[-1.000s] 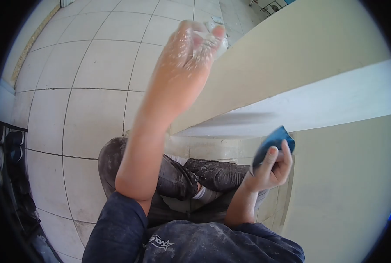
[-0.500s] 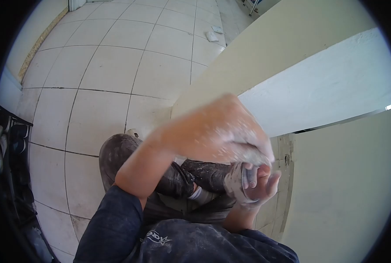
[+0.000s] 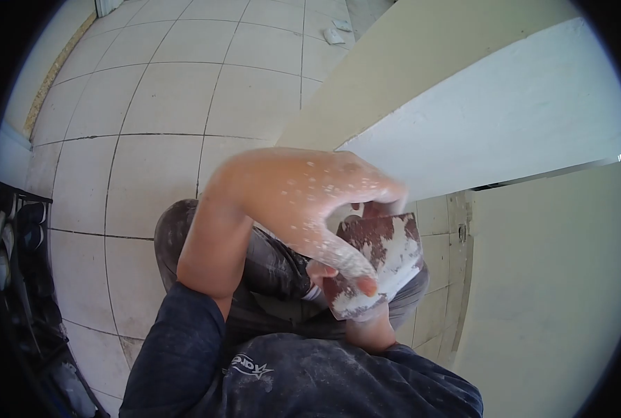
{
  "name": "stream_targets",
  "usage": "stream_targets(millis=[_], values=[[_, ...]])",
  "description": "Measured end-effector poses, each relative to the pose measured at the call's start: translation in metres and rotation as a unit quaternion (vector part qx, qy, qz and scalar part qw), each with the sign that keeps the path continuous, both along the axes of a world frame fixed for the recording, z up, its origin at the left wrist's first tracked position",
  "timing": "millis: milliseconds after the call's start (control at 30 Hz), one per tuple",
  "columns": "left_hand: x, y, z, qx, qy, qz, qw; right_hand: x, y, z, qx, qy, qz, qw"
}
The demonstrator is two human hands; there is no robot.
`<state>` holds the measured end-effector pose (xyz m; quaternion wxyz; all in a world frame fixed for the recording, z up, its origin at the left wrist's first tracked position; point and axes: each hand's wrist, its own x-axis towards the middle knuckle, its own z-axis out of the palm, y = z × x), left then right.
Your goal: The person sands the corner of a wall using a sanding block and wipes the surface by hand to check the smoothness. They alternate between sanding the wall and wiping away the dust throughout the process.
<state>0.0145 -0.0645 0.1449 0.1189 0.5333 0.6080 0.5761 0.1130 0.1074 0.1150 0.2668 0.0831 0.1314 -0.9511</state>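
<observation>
L hand (image 3: 310,202), flecked w/ white dust, is curled over a reddish-brown sanding block (image 3: 379,261) smeared w/ white; thumb lies down its front face, fingers wrap over the top edge, so it's clamped on the block. R hand (image 3: 317,270) is mostly hidden behind the L hand and the block; only a bit of finger shows at the block's left edge, touching it, and how far open it is can't be told. Block sits in front of the chest, above the dusty dark trousers (image 3: 269,279), just below the white wall ledge (image 3: 505,118). Beige wall (image 3: 554,292) to the right, pale tiled floor (image 3: 150,118) to the left.
</observation>
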Motion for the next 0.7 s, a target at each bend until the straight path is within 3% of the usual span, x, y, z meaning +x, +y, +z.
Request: stream_targets(millis=[33,100,133,167,200,233,300,400,500,567,700], values=[[-0.003,-0.003,-0.006,0.035,0.089,0.044,0.994,0.0,-0.001,0.0,-0.002,-0.014,-0.005,1.0],[-0.007,-0.01,-0.001,0.031,0.075,0.046,0.996,0.0,0.0,0.0,-0.004,-0.012,-0.008,1.0],[-0.006,-0.015,0.003,0.029,0.068,0.048,0.996,0.001,0.002,-0.006,-0.007,0.021,0.003,1.0],[-0.005,-0.024,0.005,0.07,0.047,0.065,0.994,0.004,0.006,-0.019,-0.029,0.165,0.037,0.985],[-0.006,-0.035,0.0,0.128,-0.001,0.06,0.99,0.003,0.01,-0.013,0.071,0.05,0.001,0.996],[-0.007,-0.048,-0.006,0.185,-0.049,0.054,0.98,0.0,0.014,-0.019,0.114,0.116,-0.04,0.986],[0.0,-0.064,-0.023,0.38,-0.181,0.23,0.878,-0.009,0.023,-0.03,0.242,0.236,-0.134,0.931],[-0.017,-0.083,-0.021,0.441,-0.103,0.397,0.798,-0.021,0.056,-0.037,0.445,0.307,-0.257,0.801],[-0.031,-0.066,-0.031,0.23,-0.029,0.609,0.759,-0.037,0.089,-0.047,0.589,0.278,-0.335,0.681],[-0.043,-0.045,-0.036,0.159,-0.055,0.508,0.844,-0.047,0.104,-0.053,0.639,0.246,-0.338,0.645],[-0.06,0.0,-0.05,0.155,-0.114,0.428,0.883,-0.066,0.132,-0.08,0.672,0.216,-0.332,0.626]])
